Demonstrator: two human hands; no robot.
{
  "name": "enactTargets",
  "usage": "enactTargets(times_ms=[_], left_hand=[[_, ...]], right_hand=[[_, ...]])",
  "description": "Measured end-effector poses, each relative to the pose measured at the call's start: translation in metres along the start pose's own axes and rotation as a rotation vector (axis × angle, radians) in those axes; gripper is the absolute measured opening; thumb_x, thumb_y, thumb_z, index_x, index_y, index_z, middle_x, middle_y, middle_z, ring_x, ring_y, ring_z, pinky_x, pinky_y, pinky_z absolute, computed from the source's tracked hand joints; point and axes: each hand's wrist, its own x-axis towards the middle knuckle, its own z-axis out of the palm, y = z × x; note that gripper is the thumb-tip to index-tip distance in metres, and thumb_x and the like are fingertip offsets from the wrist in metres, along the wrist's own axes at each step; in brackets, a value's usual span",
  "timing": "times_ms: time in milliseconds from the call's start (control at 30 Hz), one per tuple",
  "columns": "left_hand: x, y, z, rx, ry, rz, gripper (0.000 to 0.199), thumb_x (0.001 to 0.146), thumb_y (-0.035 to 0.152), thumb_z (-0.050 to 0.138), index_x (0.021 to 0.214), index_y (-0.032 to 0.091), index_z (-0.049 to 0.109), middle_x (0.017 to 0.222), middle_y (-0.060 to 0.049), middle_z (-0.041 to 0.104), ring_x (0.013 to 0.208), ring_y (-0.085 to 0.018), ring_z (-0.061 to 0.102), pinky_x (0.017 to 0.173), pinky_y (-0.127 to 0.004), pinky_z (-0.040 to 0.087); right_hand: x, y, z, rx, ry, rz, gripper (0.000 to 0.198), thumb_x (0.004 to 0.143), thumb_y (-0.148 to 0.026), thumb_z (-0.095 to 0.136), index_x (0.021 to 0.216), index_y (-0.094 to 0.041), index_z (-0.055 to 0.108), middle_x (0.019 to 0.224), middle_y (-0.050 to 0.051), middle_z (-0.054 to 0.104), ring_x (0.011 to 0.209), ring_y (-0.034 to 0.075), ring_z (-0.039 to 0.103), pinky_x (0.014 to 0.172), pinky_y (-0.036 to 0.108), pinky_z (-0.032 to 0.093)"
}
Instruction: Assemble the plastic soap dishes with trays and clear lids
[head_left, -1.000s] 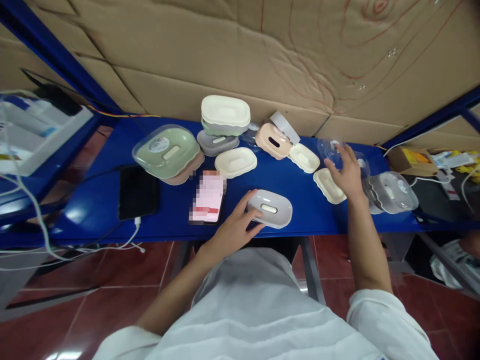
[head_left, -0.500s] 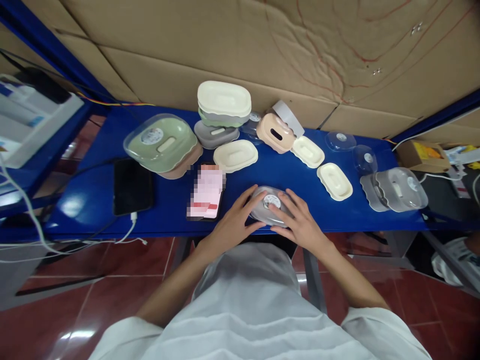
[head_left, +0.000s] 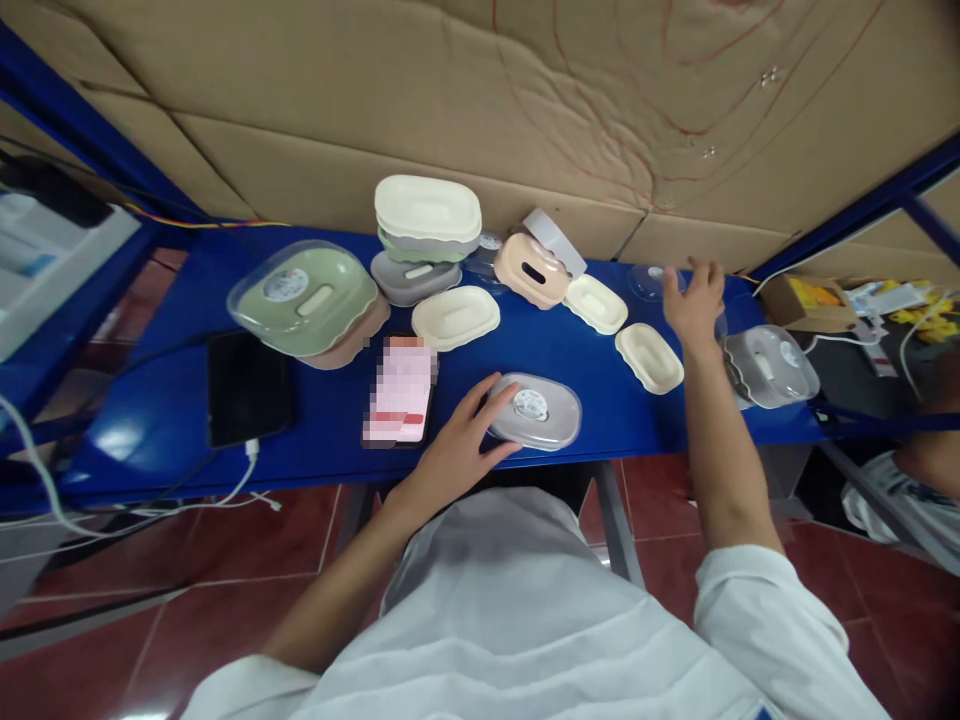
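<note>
A grey soap box (head_left: 559,425) with a clear lid and a round sticker sits near the table's front edge. My left hand (head_left: 469,425) grips its left end, thumb along the front side and fingers on the lid and far side. At the right, my right hand (head_left: 696,305) is stretched out over the table, fingers apart and slightly blurred. A loose clear lid (head_left: 645,283) lies just left of its fingers; another lid is mostly hidden behind the hand. Two cream oval trays, the near one (head_left: 649,358) and the far one (head_left: 596,303), lie left of my right forearm.
A lit phone (head_left: 401,390) and a dark phone (head_left: 249,388) on a white cable lie left. Behind them stand a green lidded box (head_left: 319,300) and stacked trays (head_left: 427,208). A peach piece (head_left: 532,270) leans near the cardboard wall (head_left: 337,130). Grey lidded boxes (head_left: 772,368) stand right.
My right hand has left the soap box and moved right and away, over the clear lids. My left hand stays at the box's left end. The view has shifted slightly right.
</note>
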Motion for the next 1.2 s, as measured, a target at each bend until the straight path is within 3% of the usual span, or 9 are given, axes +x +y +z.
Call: enactTargets(times_ms=[133, 267, 433, 533, 633, 767, 900, 1033, 1200], left_hand=[[0.0, 0.001, -0.001, -0.001, -0.012, -0.023, 0.081, 0.102, 0.031, 0.073, 0.17, 0.043, 0.03, 0.177, -0.007, 0.032, 0.164, -0.029, 0.037, 0.132, -0.046, 0.041], [-0.001, 0.001, 0.0, 0.003, -0.013, -0.012, 0.081, 0.102, 0.031, 0.074, 0.17, 0.042, 0.032, 0.176, -0.008, 0.034, 0.163, -0.03, 0.038, 0.132, -0.048, 0.041], [-0.001, 0.0, 0.001, 0.016, 0.052, 0.019, 0.08, 0.098, 0.027, 0.079, 0.166, 0.041, 0.039, 0.169, -0.009, 0.042, 0.159, -0.03, 0.046, 0.131, -0.048, 0.043], [-0.001, -0.001, 0.001, 0.012, 0.115, 0.03, 0.081, 0.096, 0.027, 0.081, 0.165, 0.041, 0.041, 0.165, -0.009, 0.046, 0.155, -0.03, 0.051, 0.13, -0.048, 0.045], [0.002, 0.0, 0.003, 0.005, 0.198, 0.055, 0.079, 0.095, 0.033, 0.083, 0.163, 0.04, 0.044, 0.164, -0.009, 0.048, 0.152, -0.03, 0.053, 0.129, -0.05, 0.046], [0.01, 0.01, 0.008, -0.023, 0.267, 0.088, 0.079, 0.099, 0.04, 0.079, 0.166, 0.039, 0.038, 0.168, -0.011, 0.046, 0.155, -0.033, 0.05, 0.128, -0.054, 0.047], [0.015, 0.02, 0.011, -0.03, 0.301, 0.105, 0.082, 0.105, 0.036, 0.071, 0.172, 0.038, 0.024, 0.178, -0.013, 0.031, 0.164, -0.033, 0.037, 0.13, -0.056, 0.043], [0.01, 0.018, 0.017, 0.007, 0.228, 0.098, 0.066, 0.109, 0.03, 0.061, 0.168, 0.038, 0.033, 0.175, -0.011, 0.035, 0.161, -0.03, 0.042, 0.13, -0.054, 0.044], [0.005, 0.011, 0.023, 0.109, 0.106, 0.085, 0.049, 0.111, 0.03, 0.057, 0.159, 0.033, 0.049, 0.172, -0.011, 0.041, 0.159, -0.03, 0.045, 0.128, -0.053, 0.048]], right_hand=[[0.052, 0.014, 0.019, -0.094, -0.224, 0.294, 0.087, 0.103, -0.073, 0.048, 0.17, -0.019, 0.038, 0.179, 0.029, 0.02, 0.166, 0.052, 0.016, 0.121, 0.086, 0.017], [0.038, 0.012, 0.028, -0.134, -0.322, 0.19, 0.088, 0.099, -0.08, 0.05, 0.167, -0.025, 0.044, 0.178, 0.022, 0.028, 0.165, 0.049, 0.022, 0.124, 0.083, 0.016], [-0.014, -0.005, 0.018, 0.012, -0.248, -0.094, 0.082, 0.105, -0.068, 0.047, 0.17, -0.019, 0.037, 0.178, 0.023, 0.031, 0.166, 0.04, 0.027, 0.13, 0.073, 0.022], [-0.071, -0.02, -0.004, 0.231, -0.178, -0.48, 0.076, 0.108, -0.068, 0.044, 0.169, -0.023, 0.04, 0.177, 0.017, 0.035, 0.167, 0.036, 0.028, 0.133, 0.068, 0.023], [-0.139, -0.037, -0.029, 0.382, -0.497, -0.957, 0.09, 0.1, -0.069, 0.064, 0.174, -0.033, 0.029, 0.181, 0.011, 0.029, 0.166, 0.036, 0.033, 0.132, 0.06, 0.037], [-0.179, -0.048, -0.049, 0.336, -0.546, -1.091, 0.078, 0.101, -0.053, 0.071, 0.17, -0.038, 0.037, 0.179, 0.009, 0.033, 0.162, 0.034, 0.04, 0.129, 0.055, 0.044], [-0.122, -0.023, -0.047, 0.327, -0.263, -0.922, 0.072, 0.098, -0.054, 0.076, 0.162, -0.034, 0.049, 0.17, 0.01, 0.047, 0.157, 0.034, 0.045, 0.127, 0.056, 0.042], [-0.019, 0.014, -0.027, 0.155, 0.09, -0.342, 0.074, 0.095, -0.043, 0.08, 0.157, -0.017, 0.051, 0.157, 0.024, 0.052, 0.147, 0.034, 0.048, 0.123, 0.052, 0.038], [0.052, 0.035, 0.002, 0.058, 0.034, 0.112, 0.075, 0.085, -0.036, 0.084, 0.148, -0.008, 0.056, 0.154, 0.035, 0.048, 0.133, 0.035, 0.051, 0.112, 0.053, 0.036]])
